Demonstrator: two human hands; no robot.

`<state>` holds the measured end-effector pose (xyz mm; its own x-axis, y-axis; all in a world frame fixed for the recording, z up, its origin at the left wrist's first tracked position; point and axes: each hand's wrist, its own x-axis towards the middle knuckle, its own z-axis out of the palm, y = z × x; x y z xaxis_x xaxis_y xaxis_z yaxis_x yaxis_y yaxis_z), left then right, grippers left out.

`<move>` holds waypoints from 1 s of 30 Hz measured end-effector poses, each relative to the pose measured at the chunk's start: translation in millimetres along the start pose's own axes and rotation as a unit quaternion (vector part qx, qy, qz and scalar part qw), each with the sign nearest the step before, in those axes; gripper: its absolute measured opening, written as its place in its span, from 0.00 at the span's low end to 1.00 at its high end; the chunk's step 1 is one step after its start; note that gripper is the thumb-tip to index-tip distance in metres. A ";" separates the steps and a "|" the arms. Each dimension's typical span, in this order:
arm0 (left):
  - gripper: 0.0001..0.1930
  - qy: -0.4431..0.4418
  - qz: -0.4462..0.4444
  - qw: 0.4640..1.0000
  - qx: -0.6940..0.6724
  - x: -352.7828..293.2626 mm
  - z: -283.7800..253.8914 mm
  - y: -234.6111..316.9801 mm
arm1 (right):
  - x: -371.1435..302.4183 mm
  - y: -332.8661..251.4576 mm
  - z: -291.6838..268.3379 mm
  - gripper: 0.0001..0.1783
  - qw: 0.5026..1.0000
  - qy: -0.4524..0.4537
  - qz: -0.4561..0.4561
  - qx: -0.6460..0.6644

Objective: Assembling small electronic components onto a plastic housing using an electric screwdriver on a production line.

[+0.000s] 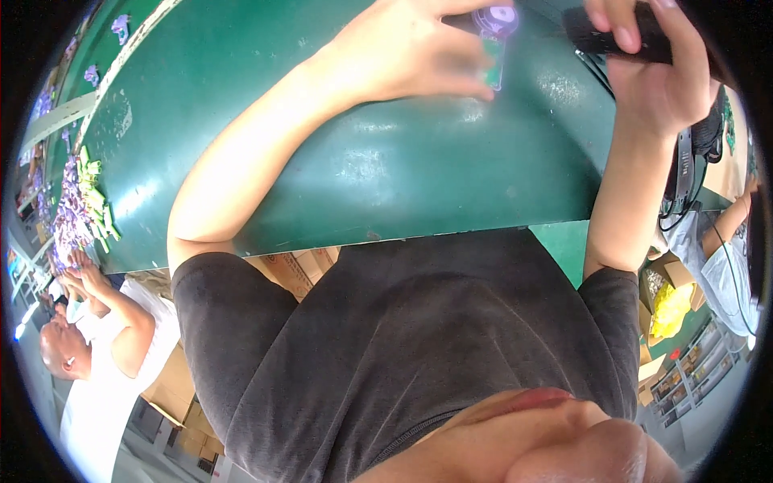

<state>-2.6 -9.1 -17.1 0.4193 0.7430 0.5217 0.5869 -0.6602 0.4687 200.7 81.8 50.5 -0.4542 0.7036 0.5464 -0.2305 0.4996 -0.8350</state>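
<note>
My left hand [403,56] is closed on a small clear and purple plastic piece [497,24] at the top of the view. The piece has a round purple end and a green part below it. Blur hides part of the fingers. To its right, my right hand [656,72] grips a dark, bar-shaped tool [592,30], with fingers wrapped round it. The top edge and the hand cut off the rest of the tool, so its exact kind does not show. Both hands are over the green tabletop [354,169].
A pile of purple and green pieces [76,201] lies at the table's left end, where another person [121,338] reaches in. Black cables [684,169] run on the right, near a second person [708,249]. Cardboard boxes [173,382] and a yellow bag [671,310] stand below table height.
</note>
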 end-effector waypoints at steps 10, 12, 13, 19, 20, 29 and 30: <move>0.15 0.000 -0.007 1.000 -0.009 -2.9 1.1 -0.9 | -19.9 5.9 25.8 0.30 0.995 -0.039 0.077 0.039; 0.15 0.001 0.001 1.000 0.001 -2.9 1.2 -0.7 | -21.5 9.7 22.7 0.30 0.996 -0.052 0.070 0.028; 0.15 0.001 -0.001 1.000 0.001 -3.1 1.2 -0.8 | -22.1 11.5 22.0 0.29 0.996 -0.066 0.062 0.016; 0.15 -0.001 0.006 1.000 -0.001 -1.7 0.5 -2.1 | -21.6 7.5 28.3 0.28 0.995 -0.071 0.074 0.021; 0.15 -0.002 0.001 1.000 -0.003 -3.8 -0.3 -2.0 | -22.1 10.0 29.4 0.28 0.994 -0.074 0.075 0.026; 0.14 0.014 -0.001 1.000 -0.002 -1.7 -3.6 2.3 | -18.5 13.3 34.6 0.26 0.990 -0.066 0.075 0.100; 0.13 0.009 -0.012 1.000 -0.006 0.6 -4.2 5.2 | -18.2 11.5 34.7 0.26 0.989 -0.045 0.077 0.115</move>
<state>-2.2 -12.6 -11.3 0.3920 0.7566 0.5233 0.5885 -0.6435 0.4895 176.5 57.2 28.7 -0.5720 0.7096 0.4114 -0.3368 0.2542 -0.9066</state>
